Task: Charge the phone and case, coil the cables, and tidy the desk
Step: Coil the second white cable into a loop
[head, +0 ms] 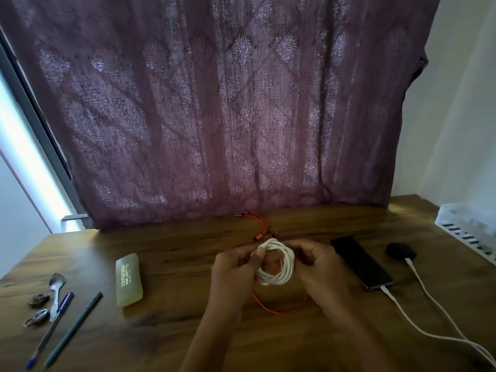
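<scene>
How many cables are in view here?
4. A white coiled cable held in both hands; an orange cable loose on the desk beneath and behind them; two white charging cables, one plugged into the phone, one into the black case. None seem hidden.

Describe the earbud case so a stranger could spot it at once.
Start at the wooden desk and go to its right side, where the dark phone lies plugged in. Just right of the phone, before the white tray, sits the earbud case: small, rounded and black, with a white cable plugged into it.
</scene>
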A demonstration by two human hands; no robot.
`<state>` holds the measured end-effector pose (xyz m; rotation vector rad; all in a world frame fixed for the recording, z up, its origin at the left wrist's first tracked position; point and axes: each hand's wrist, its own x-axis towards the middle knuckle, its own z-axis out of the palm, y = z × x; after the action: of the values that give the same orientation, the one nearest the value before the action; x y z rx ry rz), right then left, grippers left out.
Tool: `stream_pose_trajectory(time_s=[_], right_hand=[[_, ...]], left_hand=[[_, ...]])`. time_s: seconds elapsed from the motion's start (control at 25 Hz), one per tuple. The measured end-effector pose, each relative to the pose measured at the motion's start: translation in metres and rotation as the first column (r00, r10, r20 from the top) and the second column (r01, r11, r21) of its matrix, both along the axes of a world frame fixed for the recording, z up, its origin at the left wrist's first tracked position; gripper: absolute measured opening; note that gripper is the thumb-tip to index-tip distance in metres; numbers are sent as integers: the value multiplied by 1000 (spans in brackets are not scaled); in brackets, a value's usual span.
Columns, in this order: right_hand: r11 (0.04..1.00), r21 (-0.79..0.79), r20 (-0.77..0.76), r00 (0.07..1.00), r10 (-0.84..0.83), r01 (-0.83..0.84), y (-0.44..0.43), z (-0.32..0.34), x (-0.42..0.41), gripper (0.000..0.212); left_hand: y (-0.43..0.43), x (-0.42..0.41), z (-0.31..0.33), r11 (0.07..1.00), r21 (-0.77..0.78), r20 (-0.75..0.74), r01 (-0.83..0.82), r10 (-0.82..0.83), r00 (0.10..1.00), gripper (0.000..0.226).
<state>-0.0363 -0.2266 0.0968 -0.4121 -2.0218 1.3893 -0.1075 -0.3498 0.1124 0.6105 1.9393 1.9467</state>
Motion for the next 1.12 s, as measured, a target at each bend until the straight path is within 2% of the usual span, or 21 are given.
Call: stream_pose_trajectory(time_s=[0.12, 0.2, 0.24, 0.4, 0.52, 0.68, 0.72, 0.76, 0.84, 0.88, 0.92, 0.96, 1.0, 1.08, 1.12], right_hand=[[973, -225, 22, 999, 49, -43, -3, -7, -2, 19], [910, -405, 27, 994, 109, -88, -4, -5, -2, 17], [893, -437, 31, 991, 129, -103, -5, -4, -2, 21], [945, -327, 62, 997, 51, -28, -13, 4, 1, 29], [933, -360, 78, 996, 41, -10, -12, 7, 1, 33], [880, -466, 4, 994, 112, -97, -11, 9, 1, 28], [824, -543, -55, 986, 156, -161, -11, 8, 1, 27], [725, -640, -144, 966, 214, -256, -10, 6, 0, 29], [463, -766, -328, 891, 315, -446, -7, 1, -2, 59], [380, -784, -378, 863, 335, -491, -7, 0, -2, 73], [342, -791, -399, 852, 339, -507, -7, 0, -3, 80], [342, -794, -399, 855, 330, -503, -7, 0, -4, 78], [375, -797, -375, 875, 305, -473, -7, 0, -5, 65], [577, -738, -268, 937, 225, -350, -10, 1, -5, 31], [710, -651, -202, 963, 179, -269, -13, 4, -4, 24]], left_hand=[[2, -1, -2, 991, 51, 16, -124, 123, 992, 16], [2, -2, -4, 983, 34, -44, -183, 184, 982, 19], [3, -1, -4, 979, 23, -87, -203, 205, 975, 21], [5, 1, -8, 966, -23, -234, -259, 246, 940, 13], [6, 0, -9, 967, -59, -273, -247, 222, 936, 20], [7, -5, -14, 979, -73, -231, -191, 170, 958, 24], [7, -7, -15, 981, -67, -223, -181, 162, 961, 23], [8, -8, -17, 984, -62, -222, -168, 150, 964, 23], [7, -9, -19, 987, -74, -258, -145, 122, 958, 21], [7, -8, -19, 986, -91, -286, -137, 106, 952, 20], [7, -7, -19, 984, -109, -311, -138, 98, 945, 17], [6, -6, -19, 980, -125, -339, -155, 104, 935, 15], [6, -5, -20, 973, -137, -364, -188, 127, 923, 13], [3, -5, -21, 956, -117, -378, -270, 209, 902, 13], [2, -6, -21, 947, -94, -367, -306, 253, 895, 14]])
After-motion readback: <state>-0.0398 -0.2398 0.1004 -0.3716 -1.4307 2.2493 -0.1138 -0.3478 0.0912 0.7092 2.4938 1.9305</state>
